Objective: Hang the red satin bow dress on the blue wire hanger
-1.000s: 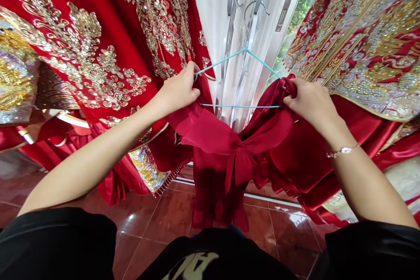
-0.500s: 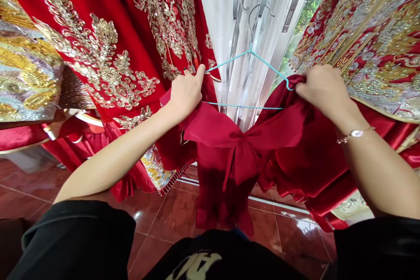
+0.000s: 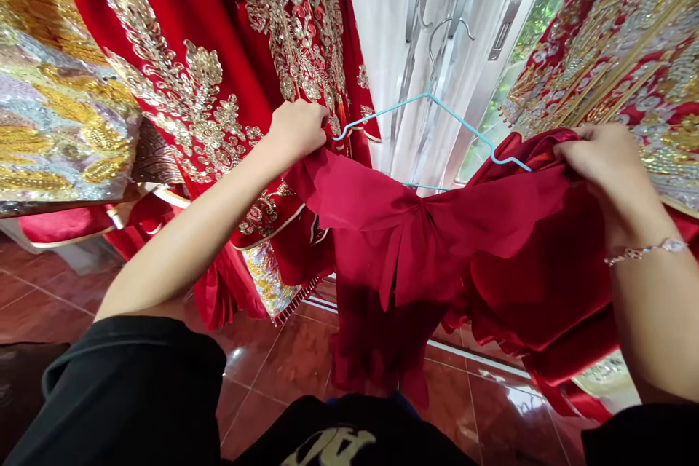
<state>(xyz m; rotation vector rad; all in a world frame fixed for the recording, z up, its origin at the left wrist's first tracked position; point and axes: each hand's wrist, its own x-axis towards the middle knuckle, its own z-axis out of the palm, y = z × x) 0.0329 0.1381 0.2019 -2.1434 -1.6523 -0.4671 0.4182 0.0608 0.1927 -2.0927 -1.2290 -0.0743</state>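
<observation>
A plain dark red satin garment with a bow at its middle hangs between my hands, draped over a light blue wire hanger. My left hand is closed on the garment's left edge right by the hanger's left end. My right hand is closed on the garment's right edge, pulled out past the hanger's right end. The hanger's metal hook reaches up in front of a white curtain.
Red gowns with heavy gold and silver embroidery hang at the left and right. A gold brocade piece is at the far left. Glossy red-brown floor tiles lie below. A glass door with a metal handle stands behind the curtain.
My right hand has pulled the garment's right edge outward, away from the hanger's end. The fabric has risen over the hanger's bottom bar. My view has shifted slightly left.
</observation>
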